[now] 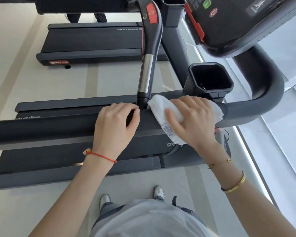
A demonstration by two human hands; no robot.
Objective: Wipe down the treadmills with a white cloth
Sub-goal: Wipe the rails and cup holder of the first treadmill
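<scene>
Right hand (193, 120) curled around white cloth (162, 106) on handrail (58, 127) (left hand (116, 124) gripping rail alongside)

A white cloth (167, 108), folded and bearing a printed care label, drapes over the near treadmill's dark handrail (58, 127). A second treadmill (92, 41) stands beyond, well apart.

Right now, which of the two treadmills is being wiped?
The near treadmill, beside the person's feet. Both hands are on its side handrail: the right hand presses the white cloth onto it, the left hand grips it. The far treadmill is untouched.
</scene>
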